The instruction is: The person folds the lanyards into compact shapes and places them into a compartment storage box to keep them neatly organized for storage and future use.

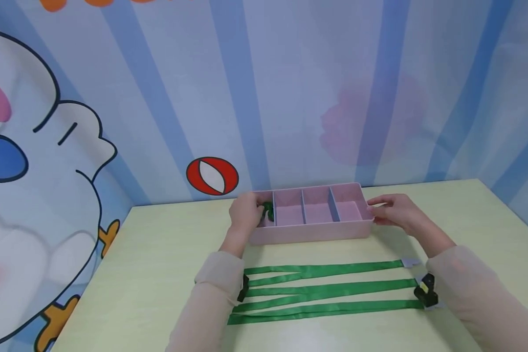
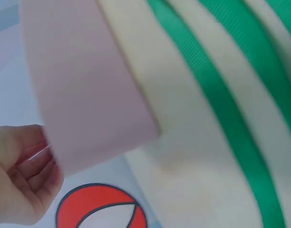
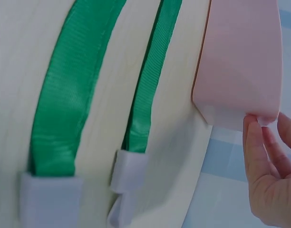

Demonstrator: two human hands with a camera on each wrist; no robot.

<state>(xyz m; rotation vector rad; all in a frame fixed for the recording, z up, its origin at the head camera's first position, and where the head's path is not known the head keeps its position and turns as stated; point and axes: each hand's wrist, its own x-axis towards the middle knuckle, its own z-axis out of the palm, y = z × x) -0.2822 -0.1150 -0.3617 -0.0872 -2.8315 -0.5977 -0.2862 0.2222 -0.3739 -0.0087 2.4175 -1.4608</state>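
The box (image 1: 310, 233) has the left hand (image 1: 245, 211) at nine o'clock, grip unclear; the right hand (image 1: 397, 212) touches three o'clock, fingers relaxed.

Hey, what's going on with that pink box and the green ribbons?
Someone has both hands at the pink box. Their right hand touches its right end. Their left hand is at the left end, by something green in the end section; I can't tell if it's gripping that or the box. The green ribbons lie stretched out on the table in front.
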